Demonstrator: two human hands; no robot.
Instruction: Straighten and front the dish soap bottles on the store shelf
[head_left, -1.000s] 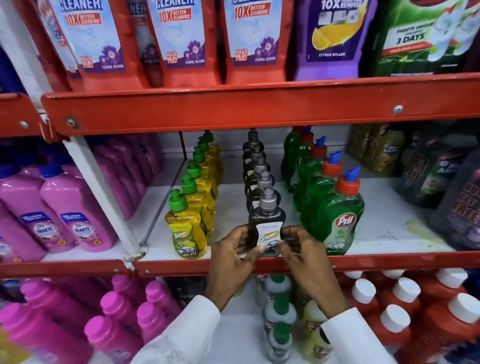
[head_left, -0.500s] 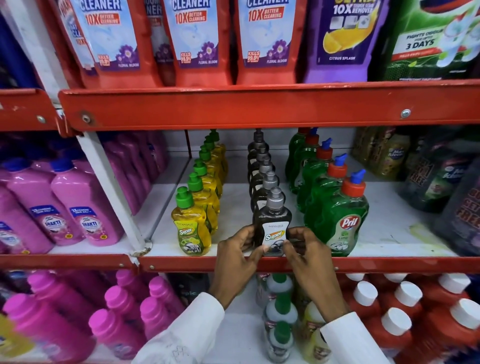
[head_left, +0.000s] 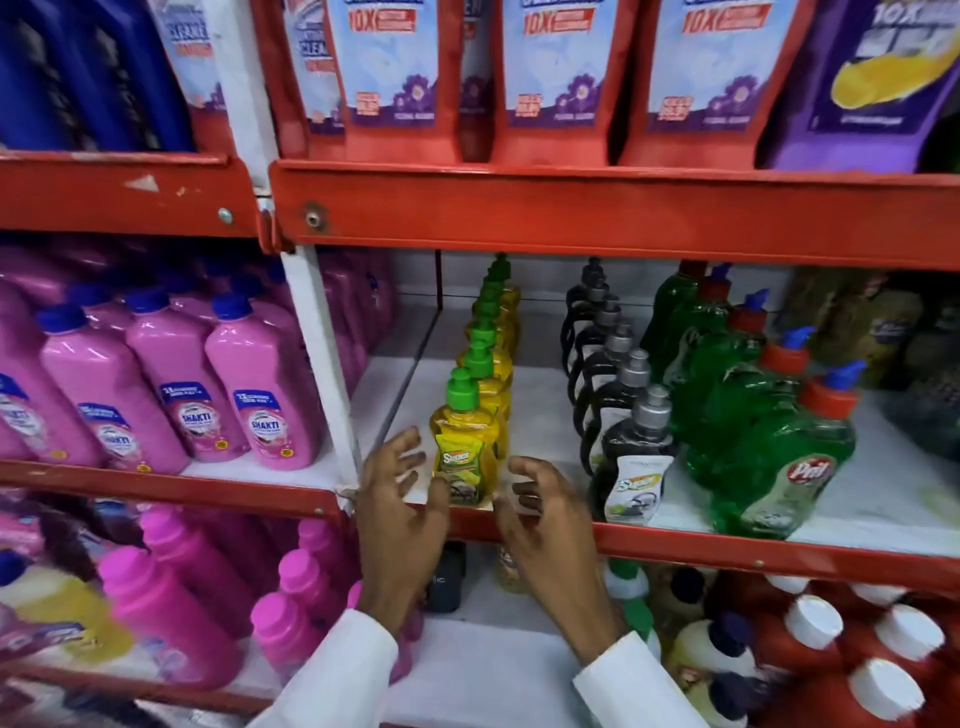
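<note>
Shifted leftward from the dark grey-capped dish soap bottle (head_left: 635, 457) to the front yellow green-capped dish soap bottle (head_left: 466, 447) at the white shelf (head_left: 545, 421) edge: left hand (head_left: 400, 499) and right hand (head_left: 540, 512) flanking it, fingers (head_left: 402, 452) spread, not clearly touching.

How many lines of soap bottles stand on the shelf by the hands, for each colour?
Yellow bottles: 1 line
Black bottles: 1 line
Green bottles: 1 line
Total: 3 lines
</note>
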